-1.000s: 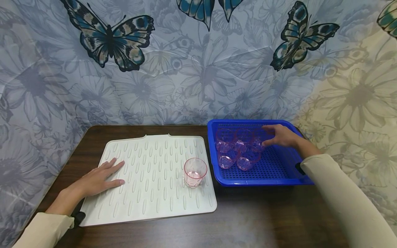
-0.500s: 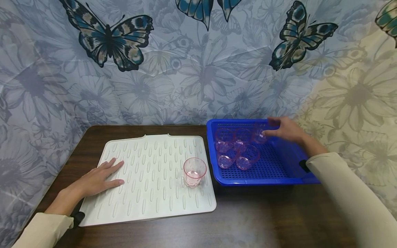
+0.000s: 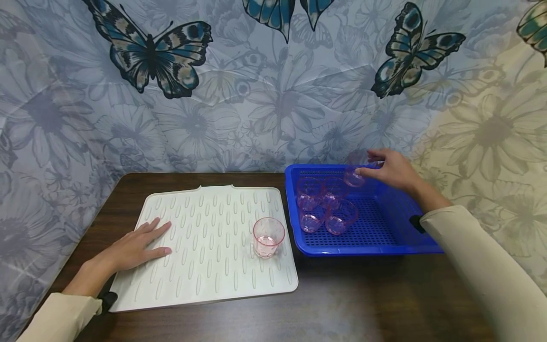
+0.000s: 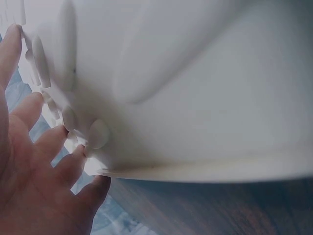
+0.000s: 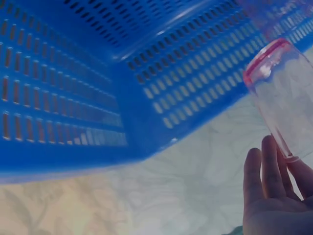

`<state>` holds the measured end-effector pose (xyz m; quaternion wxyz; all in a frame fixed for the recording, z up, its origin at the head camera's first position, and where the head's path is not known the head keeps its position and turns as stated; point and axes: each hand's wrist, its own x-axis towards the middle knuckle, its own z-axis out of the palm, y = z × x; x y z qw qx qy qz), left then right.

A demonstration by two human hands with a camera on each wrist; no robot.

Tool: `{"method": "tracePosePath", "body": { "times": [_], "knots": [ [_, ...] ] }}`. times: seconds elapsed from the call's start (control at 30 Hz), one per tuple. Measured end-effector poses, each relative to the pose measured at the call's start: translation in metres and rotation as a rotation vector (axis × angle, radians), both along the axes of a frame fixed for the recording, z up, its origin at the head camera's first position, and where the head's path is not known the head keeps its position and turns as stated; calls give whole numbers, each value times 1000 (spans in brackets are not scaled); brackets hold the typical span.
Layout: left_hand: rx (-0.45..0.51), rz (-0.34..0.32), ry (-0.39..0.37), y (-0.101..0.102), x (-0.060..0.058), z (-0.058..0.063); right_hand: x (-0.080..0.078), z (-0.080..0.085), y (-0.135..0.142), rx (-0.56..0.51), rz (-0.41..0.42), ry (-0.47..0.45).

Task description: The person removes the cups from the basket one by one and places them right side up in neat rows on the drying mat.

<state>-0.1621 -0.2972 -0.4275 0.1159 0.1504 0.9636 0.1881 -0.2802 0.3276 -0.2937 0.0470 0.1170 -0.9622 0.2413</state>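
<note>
White ridged mat (image 3: 201, 273) on counter (image 3: 325, 294): left hand (image 3: 136, 247) flat, fingers spread, at left; pink-rimmed tumbler (image 3: 268, 240) upright at right. Blue basket (image 3: 350, 251), right: other tumblers (image 3: 336, 224) inside. Right hand (image 3: 392, 171) gripping lifted tumbler (image 3: 354, 176), now raised toward far rim, clear of others.

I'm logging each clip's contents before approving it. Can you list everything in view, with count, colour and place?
Glass on mat: 1, clear with pink rim, mat's right side
Glasses in basket: 4, see-through pink, left part
Raised glass: 1, see-through pink, at the basket's far edge
Mat: 1, white, ridged, on the table's left
Basket: 1, blue, right of the mat
Table: 1, dark brown, beneath both
Backdrop: 1, blue-grey and yellowish, butterfly-printed, behind
Sleeves: 2, cream, on the arms
Hands: 2, bare; left hand on the mat, right hand holding the raised glass
</note>
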Motion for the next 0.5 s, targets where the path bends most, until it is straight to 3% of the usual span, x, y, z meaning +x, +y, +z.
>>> {"method": "tracePosePath", "body": {
  "times": [0.23, 0.5],
  "knots": [
    [-4, 3, -3, 1, 0, 0, 0, 11, -22, 19, 38, 39],
    [1, 3, -6, 1, 0, 0, -2, 19, -59, 15, 147, 75]
  ]
}}
